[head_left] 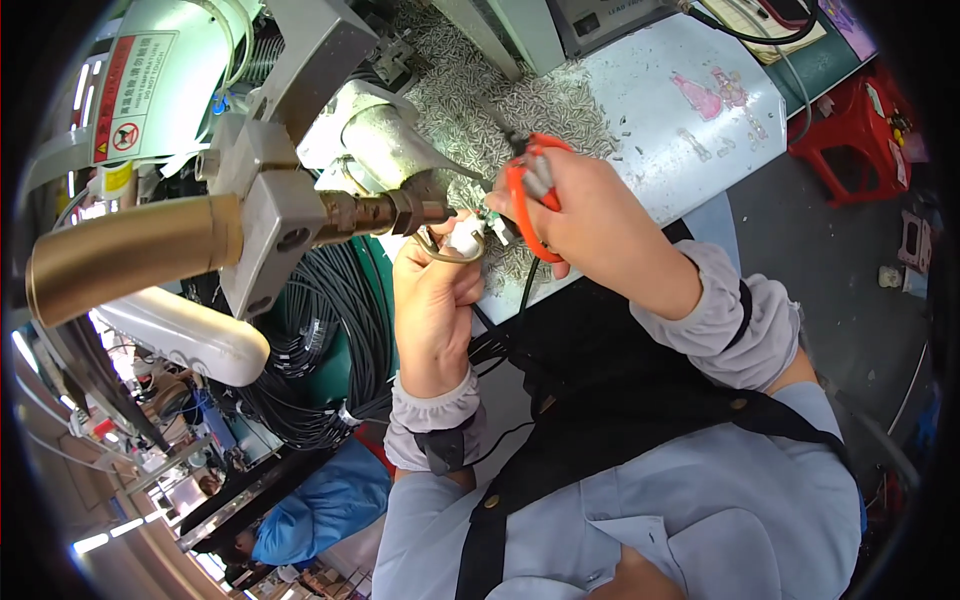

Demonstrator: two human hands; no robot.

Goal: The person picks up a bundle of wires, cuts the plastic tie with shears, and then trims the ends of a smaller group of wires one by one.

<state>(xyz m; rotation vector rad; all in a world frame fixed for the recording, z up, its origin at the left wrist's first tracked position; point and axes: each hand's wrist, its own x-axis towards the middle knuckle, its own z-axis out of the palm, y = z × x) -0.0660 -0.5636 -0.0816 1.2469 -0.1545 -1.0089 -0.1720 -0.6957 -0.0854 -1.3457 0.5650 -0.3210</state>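
Note:
My left hand (432, 305) is closed on a small white plastic part (467, 240), which sits beside a small green circuit board (489, 217). A thin black cable (527, 285) runs down from about there. My right hand (605, 220) is closed around orange-handled scissors (521, 200), their dark blades pointing away from me. Its fingertips reach in close to the green board; whether they touch it I cannot tell. Just left of the white part ends the metal nozzle (405, 213) of a machine, with a curved metal hook in front of my left fingers.
Short metal clippings (455, 70) are heaped over the white table board (650, 150). A brass-coloured cylinder (135, 258) juts in from the left. Coiled black cables (345, 330) lie beside my left arm. A red stool (850, 140) stands right; another person in blue (325, 500) is at lower left.

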